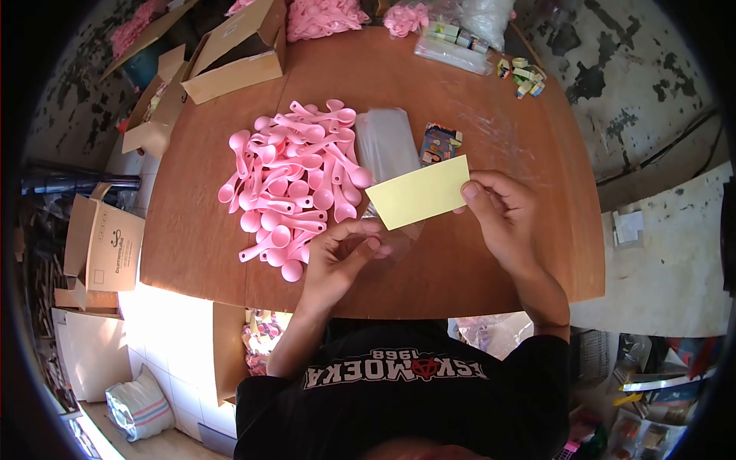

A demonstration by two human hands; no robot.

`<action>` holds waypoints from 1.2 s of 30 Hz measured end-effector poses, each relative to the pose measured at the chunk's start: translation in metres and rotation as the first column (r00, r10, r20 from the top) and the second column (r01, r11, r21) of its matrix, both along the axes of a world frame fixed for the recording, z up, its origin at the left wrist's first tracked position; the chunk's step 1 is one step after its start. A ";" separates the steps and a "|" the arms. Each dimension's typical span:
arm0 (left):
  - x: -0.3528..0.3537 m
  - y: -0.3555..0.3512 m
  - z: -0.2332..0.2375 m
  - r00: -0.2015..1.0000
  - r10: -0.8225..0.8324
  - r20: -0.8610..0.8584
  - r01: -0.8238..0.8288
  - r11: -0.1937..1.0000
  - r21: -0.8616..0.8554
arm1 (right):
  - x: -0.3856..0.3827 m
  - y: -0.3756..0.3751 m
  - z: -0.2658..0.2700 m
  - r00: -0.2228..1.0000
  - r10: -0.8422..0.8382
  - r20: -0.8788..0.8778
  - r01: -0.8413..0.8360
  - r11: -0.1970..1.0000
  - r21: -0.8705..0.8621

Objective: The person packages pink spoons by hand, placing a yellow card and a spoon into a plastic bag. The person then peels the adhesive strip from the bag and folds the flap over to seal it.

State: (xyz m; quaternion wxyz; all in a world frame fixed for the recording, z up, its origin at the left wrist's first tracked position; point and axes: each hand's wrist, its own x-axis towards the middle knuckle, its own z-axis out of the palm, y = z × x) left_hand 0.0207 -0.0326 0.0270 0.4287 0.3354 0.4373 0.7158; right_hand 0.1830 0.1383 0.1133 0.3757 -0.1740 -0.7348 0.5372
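Observation:
Between thumb and fingers, my right hand (504,215) pinches the right end of a pale yellow card (422,192), held tilted above the table. My left hand (343,257) is closed on a clear plastic bag (400,244), whose outline is faint and partly behind the card. Left of the hands lies a heap of pink plastic spoons (295,172). Behind the card is a stack of clear plastic bags (385,142), and beside it a small pile of printed cards (439,143), its lower part hidden by the yellow card.
The brown table (203,222) carries an open cardboard box (234,73), a bag of pink pieces (326,17), clear packaging (454,55) and several small boxes (527,78) at its far side. Another carton (115,239) stands left of the table, and a white sack (140,405) rests on the floor.

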 end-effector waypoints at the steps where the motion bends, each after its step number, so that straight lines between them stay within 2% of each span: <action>1: 0.001 0.001 0.001 1.000 -0.003 0.000 0.003 1.000 0.002 | 0.000 0.002 -0.001 1.000 -0.003 0.000 0.003 1.000 0.002; 3: 0.006 0.001 0.005 0.999 0.043 0.005 -0.043 0.999 -0.025 | -0.002 0.006 -0.004 0.993 -0.024 0.117 0.010 0.993 0.121; 4: 0.005 0.001 0.004 0.999 0.044 0.006 -0.044 0.999 -0.023 | -0.002 0.007 -0.004 0.993 -0.024 0.118 0.009 0.992 0.124; 6: 0.002 0.000 -0.001 1.000 0.000 0.008 -0.001 1.000 0.025 | -0.002 0.010 -0.003 0.986 0.016 0.165 -0.064 0.955 0.290; 10: 0.002 -0.001 -0.004 1.000 -0.016 0.012 0.015 0.998 0.064 | 0.003 0.009 0.000 0.950 0.094 0.297 -0.176 0.949 0.262; 13: 0.005 -0.003 0.001 0.998 -0.036 0.049 0.035 0.999 0.020 | 0.004 0.008 0.000 0.959 0.086 0.269 -0.159 0.951 0.264; 16: 0.005 -0.004 0.000 0.998 -0.062 0.012 0.062 0.998 -0.029 | 0.006 0.007 0.003 0.985 0.030 0.169 -0.078 0.955 0.285; 18: 0.005 -0.004 0.002 0.998 -0.055 0.011 0.055 0.997 -0.057 | 0.005 0.003 0.007 0.997 -0.015 0.072 0.005 0.990 0.144; 19: 0.005 -0.005 0.001 0.998 -0.055 0.012 0.055 0.997 -0.056 | 0.005 0.003 0.008 0.997 -0.016 0.073 0.005 0.989 0.145; 22: 0.004 -0.006 -0.001 0.999 -0.029 0.017 0.031 0.996 -0.084 | 0.006 0.004 0.010 0.994 -0.014 0.107 -0.004 0.987 0.160; 24: 0.004 -0.006 -0.002 0.999 -0.005 0.047 0.008 0.998 -0.070 | 0.006 0.006 0.009 0.979 0.007 0.206 -0.063 0.963 0.264; 28: 0.002 -0.005 -0.002 1.000 -0.009 0.018 0.010 0.999 -0.048 | 0.009 0.007 0.002 0.961 0.062 0.270 -0.138 0.953 0.271; 31: 0.004 -0.004 0.003 0.997 -0.001 0.081 0.000 1.000 0.007 | 0.010 0.007 0.000 0.946 0.063 0.317 -0.164 0.939 0.303; 33: 0.002 -0.005 0.004 1.000 0.003 -0.031 -0.006 0.996 -0.094 | 0.009 0.004 -0.001 0.983 0.003 0.183 -0.040 0.979 0.201; 36: 0.001 -0.006 -0.002 0.998 0.004 -0.064 -0.011 0.993 -0.121 | 0.006 0.002 0.003 0.994 -0.026 0.102 0.015 0.994 0.109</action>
